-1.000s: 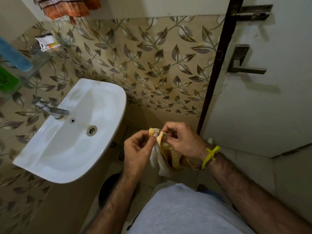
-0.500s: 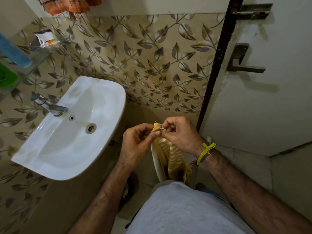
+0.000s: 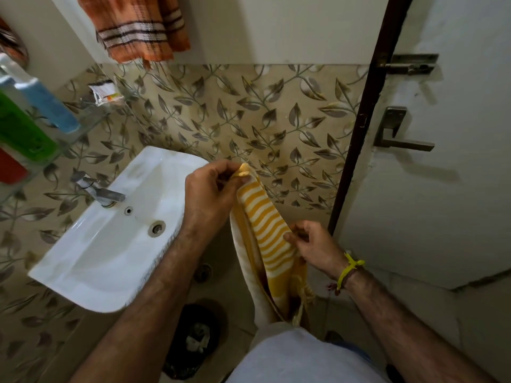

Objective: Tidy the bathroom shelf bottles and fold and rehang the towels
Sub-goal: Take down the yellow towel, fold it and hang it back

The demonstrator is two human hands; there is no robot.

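Observation:
A yellow and white striped towel [image 3: 266,230] hangs lengthwise in front of me, to the right of the basin. My left hand [image 3: 211,193] pinches its top corners, raised above the basin's right edge. Lower down, my right hand [image 3: 315,246] pinches the towel's right edge. An orange towel [image 3: 141,26] with dark and white stripes hangs on the wall at the top left. On the glass shelf [image 3: 91,118] at the left stand a blue bottle [image 3: 45,106], a green bottle [image 3: 20,131] and a red one [image 3: 9,168], with a small tube [image 3: 105,92] further back.
A white basin [image 3: 107,244] with a metal tap [image 3: 99,192] juts out at the left. A closed white door [image 3: 442,189] with handle [image 3: 398,134] and bolt [image 3: 409,64] stands at the right. A dark bin [image 3: 193,341] sits on the floor below the basin.
My left hand has lifted the towel's top upward. My right hand let go of the top and slid down the right edge, so the towel hangs stretched out. The view tilted up.

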